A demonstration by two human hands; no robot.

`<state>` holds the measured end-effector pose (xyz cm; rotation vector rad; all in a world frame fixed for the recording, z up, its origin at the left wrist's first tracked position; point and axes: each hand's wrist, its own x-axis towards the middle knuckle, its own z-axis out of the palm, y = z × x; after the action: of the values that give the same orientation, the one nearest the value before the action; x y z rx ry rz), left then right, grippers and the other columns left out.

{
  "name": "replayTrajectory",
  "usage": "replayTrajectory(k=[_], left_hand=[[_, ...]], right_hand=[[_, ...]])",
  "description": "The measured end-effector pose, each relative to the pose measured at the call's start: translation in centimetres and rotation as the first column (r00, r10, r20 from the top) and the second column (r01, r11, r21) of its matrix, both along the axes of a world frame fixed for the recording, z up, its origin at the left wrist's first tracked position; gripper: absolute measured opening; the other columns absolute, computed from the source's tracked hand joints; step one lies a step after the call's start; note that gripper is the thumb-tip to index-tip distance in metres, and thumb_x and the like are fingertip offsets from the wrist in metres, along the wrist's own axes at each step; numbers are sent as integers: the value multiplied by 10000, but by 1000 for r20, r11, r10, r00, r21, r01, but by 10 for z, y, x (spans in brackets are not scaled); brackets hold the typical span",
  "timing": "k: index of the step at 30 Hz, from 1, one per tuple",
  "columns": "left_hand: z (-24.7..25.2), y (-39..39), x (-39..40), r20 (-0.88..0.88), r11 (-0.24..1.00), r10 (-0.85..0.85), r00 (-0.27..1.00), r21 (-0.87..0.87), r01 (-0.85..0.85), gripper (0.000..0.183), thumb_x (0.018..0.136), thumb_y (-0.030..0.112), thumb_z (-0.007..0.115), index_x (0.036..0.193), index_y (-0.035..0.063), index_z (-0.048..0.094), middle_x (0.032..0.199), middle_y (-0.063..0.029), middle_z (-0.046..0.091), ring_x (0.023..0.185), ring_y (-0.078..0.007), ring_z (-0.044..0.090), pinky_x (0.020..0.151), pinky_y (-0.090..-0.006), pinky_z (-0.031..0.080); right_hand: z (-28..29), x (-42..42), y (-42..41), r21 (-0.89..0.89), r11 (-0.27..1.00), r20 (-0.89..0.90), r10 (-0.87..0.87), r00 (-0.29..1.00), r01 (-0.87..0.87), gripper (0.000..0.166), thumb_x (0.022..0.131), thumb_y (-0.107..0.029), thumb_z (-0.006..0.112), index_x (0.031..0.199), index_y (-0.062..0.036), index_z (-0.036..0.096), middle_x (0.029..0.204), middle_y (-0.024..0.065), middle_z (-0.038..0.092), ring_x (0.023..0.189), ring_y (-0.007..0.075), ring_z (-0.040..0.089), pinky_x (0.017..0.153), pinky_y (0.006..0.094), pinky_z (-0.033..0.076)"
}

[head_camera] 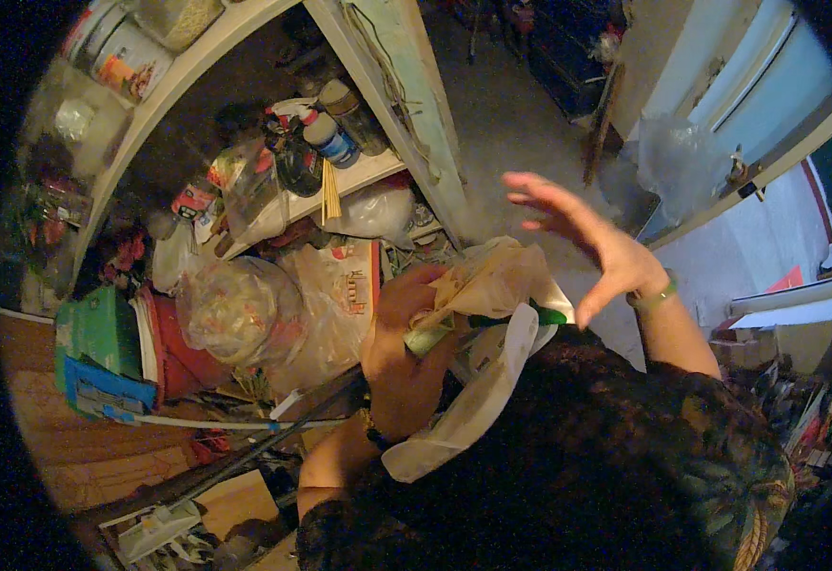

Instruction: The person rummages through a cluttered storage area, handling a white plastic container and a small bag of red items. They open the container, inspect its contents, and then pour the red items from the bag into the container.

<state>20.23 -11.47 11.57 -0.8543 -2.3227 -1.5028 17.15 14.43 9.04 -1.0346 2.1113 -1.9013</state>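
Observation:
My left hand grips a thin translucent plastic bag in front of my chest. A pale green item shows at its fingers; I cannot tell what it is. Beneath the bag lies a long whitish strap-like strip, bent against my dark patterned top. A small bright green patch shows beside the bag. My right hand is raised to the right of the bag, fingers and thumb apart, holding nothing. What the bag contains is mostly hidden.
A cluttered cabinet holds a spray bottle, a glass jar and a bundle of thin sticks. Below stand a stuffed plastic bag, a red container and a green box. A bluish door stands at right.

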Motion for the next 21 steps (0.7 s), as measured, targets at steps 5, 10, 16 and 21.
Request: replayTrajectory(k=[5, 10, 16, 21], left_hand=[[4, -2, 2, 57, 995, 7, 998, -95, -2, 355, 681, -8, 646, 1004, 23, 500, 1083, -189, 540, 943, -321, 558, 788, -364, 460], [0, -7, -2, -68, 984, -127, 990, -133, 117, 345, 654, -41, 639, 976, 21, 532, 1076, -173, 548, 976, -344, 544, 843, -435, 433], [18, 0, 4, -95, 928, -106, 990, -368, 64, 302, 625, -4, 643, 914, 39, 567, 997, -136, 574, 992, -334, 526, 867, -508, 396], [18, -1, 4, -249, 704, -328, 911, -707, 61, 200, 696, 128, 574, 890, 80, 577, 950, -106, 571, 954, -264, 510, 858, -451, 370]], right_hand=[[-42, -11, -39, -152, 944, 73, 306, 949, -293, 1271, 432, -317, 876, 1383, -44, 79, 1388, 130, 247, 1273, 217, 259, 1043, 368, 234], [-43, -6, -42, -80, 976, 10, 206, 979, -204, 1178, 454, -362, 855, 1345, 14, 183, 1325, 139, 333, 1217, 238, 345, 1024, 360, 275], [-54, -4, -42, -66, 985, 12, 160, 987, -159, 1147, 423, -378, 862, 1316, -19, 238, 1348, 163, 285, 1254, 287, 295, 1030, 389, 252], [-50, -1, -38, 69, 987, -68, 148, 987, -143, 1136, 430, -334, 838, 1325, 0, 223, 1331, 163, 318, 1245, 281, 312, 1040, 375, 242]])
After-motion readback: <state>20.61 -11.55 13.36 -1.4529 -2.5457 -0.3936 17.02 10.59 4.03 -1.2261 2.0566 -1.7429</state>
